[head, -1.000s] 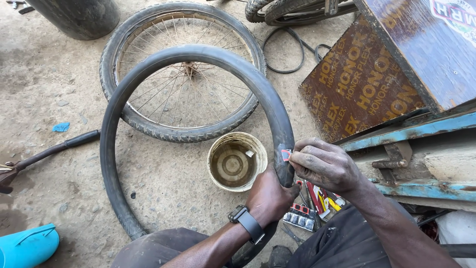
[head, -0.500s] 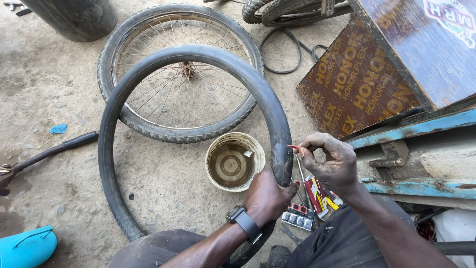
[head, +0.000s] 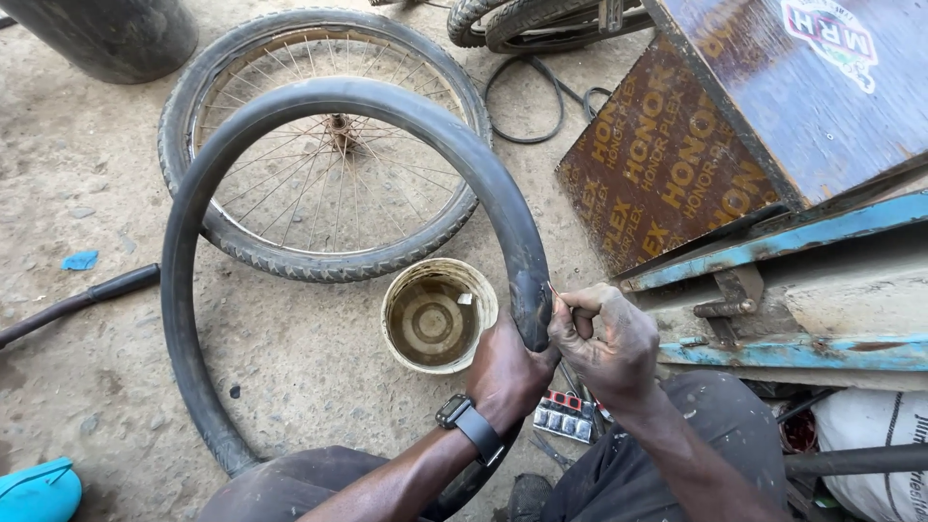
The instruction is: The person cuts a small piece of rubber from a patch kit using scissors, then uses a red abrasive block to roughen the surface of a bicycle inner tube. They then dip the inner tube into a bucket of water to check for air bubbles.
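Head view: left hand (head: 507, 372) grips black inner tube (head: 184, 290) from below, right hand (head: 604, 338) pinches it nr the top. Tube stands as upright loop, arcing up-left over wheel (head: 329, 145) & water tub (head: 437, 316) on the ground.

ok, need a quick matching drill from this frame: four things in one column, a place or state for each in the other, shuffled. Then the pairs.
Things
1. inner tube
2. spoked wheel
3. round tub
4. wristwatch

Places or states
A. strapped on the left arm
B. lying flat on the ground, tyre on
C. gripped by left hand and right hand
D. standing on the ground, murky water inside

Pairs: 1-C, 2-B, 3-D, 4-A
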